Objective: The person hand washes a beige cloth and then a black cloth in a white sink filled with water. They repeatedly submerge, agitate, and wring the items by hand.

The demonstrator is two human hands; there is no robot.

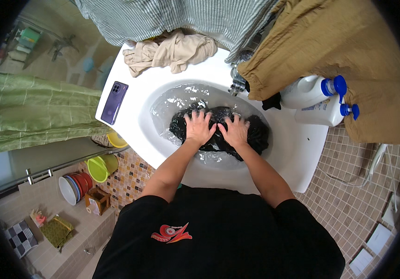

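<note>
Dark fabric lies bunched in a white washbasin that holds water. My left hand presses on the fabric's left part, fingers spread and fingertips at the water. Close beside it, my right hand rests on the fabric in the same way, the thumbs nearly touching. Neither hand is closed around the cloth. A metal faucet stands at the basin's upper right edge. Parts of the fabric are under water.
A purple phone and a beige cloth lie on the basin's rim. Two white pump bottles stand at the right, near hanging brown cloth. A striped cloth hangs above. A green bucket is at lower left.
</note>
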